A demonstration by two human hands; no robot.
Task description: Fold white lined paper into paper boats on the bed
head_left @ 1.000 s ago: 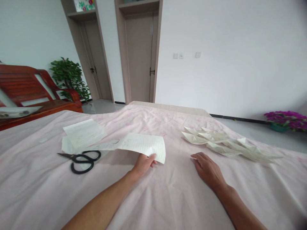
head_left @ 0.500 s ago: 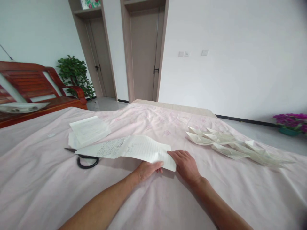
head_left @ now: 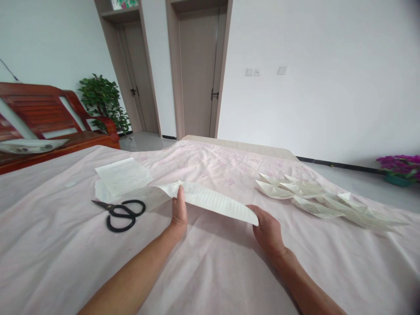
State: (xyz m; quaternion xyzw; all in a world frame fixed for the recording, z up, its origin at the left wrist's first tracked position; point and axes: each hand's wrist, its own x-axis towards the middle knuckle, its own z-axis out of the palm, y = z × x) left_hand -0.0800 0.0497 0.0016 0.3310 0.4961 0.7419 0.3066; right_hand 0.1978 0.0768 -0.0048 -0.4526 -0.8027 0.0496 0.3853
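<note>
A bent white paper [head_left: 216,200]

The thin paper is held up in the middle of the picture. It has lots of straight lines on its right part and small dark marks near a bend. It is high at the bend and curves down to the right. Its left part slopes down too, but looks blurry.

I could read no words, numbers or labels; the faint marks [head_left: 190,190] on the lined paper [head_left: 219,201] I held were too small to make out.
</note>
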